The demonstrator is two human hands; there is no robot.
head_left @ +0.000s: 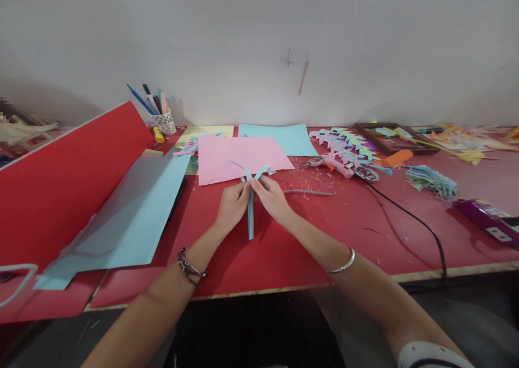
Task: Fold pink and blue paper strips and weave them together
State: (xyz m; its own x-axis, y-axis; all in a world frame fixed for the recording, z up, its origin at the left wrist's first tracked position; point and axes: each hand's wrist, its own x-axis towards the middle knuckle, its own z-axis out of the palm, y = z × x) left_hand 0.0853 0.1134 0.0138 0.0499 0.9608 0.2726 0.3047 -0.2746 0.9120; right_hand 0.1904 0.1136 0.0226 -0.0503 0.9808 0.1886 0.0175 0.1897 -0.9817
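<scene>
Left grip [233,200] and right grip [268,196] pinch narrow blue paper [250,219]

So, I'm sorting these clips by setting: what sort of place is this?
Probably a paper-craft workspace: there's a pink, pistol-shaped glue gun, a narrow light-blue paper strip and a white, black-patterned cup of pens.

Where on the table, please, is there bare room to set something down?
The red tabletop looks largely bare between the left forearm and right forearm, nearer than the light-blue paper strip, and from the right forearm to the thin black cable. Farther back is crowded: pink rectangular paper sheet, pink plastic glue gun.
</scene>
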